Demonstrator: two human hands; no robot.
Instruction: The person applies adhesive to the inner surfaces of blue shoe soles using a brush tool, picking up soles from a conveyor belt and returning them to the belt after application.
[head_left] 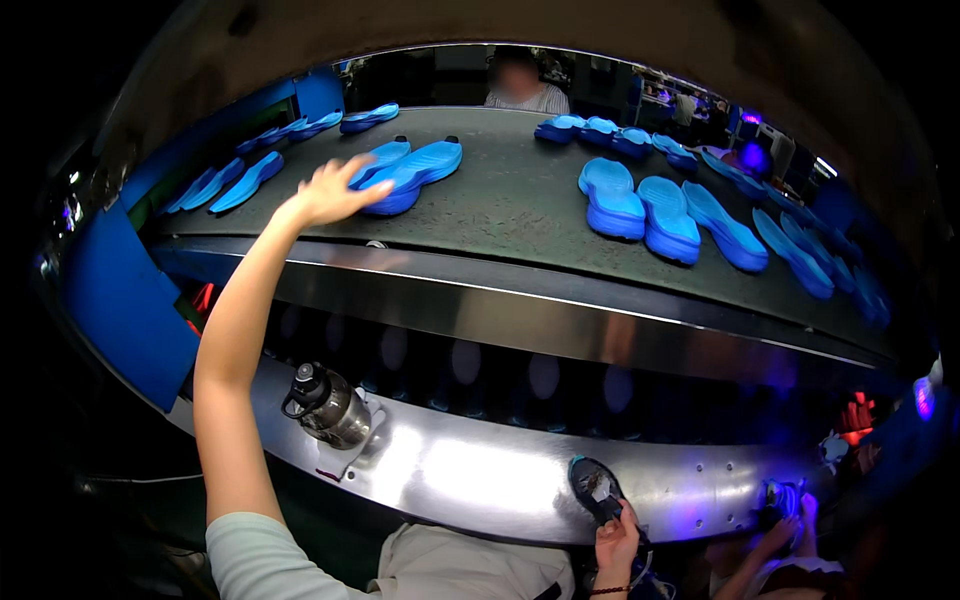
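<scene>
Blue soles (pixel 425 172), the pair next to your left hand (pixel 335 195), are lying side by side on the dark belt (pixel 510 195), left of the middle, with their far ends angled off to the right. Your left arm is stretched way out, elbow nearly straight, running up the left side from your pale sleeve (pixel 262 560) to the belt. Wrist's bent a bit to the right, back of the hand showing, fingers spread wide and thumb sticking out over the near part of the pair. Can't tell if you're actually touching them or just hovering, tbh.

Your right hand (pixel 617 545) is way down near you, right of your lap, wrist up and a dark beaded bracelet (pixel 608 590) on it. Fingers are pinching the near end of a dark shoe (pixel 596 482), which is tilted up in front of the metal ledge (pixel 470 475).

Left on that ledge you've got a dark bottle (pixel 340 415) on a pale cloth (pixel 368 440). More blue pieces (pixel 668 215) sit in rows right of your pair, plus another bunch (pixel 248 180) to the left. Someone in a striped top (pixel 545 98) is across on the far side.
</scene>
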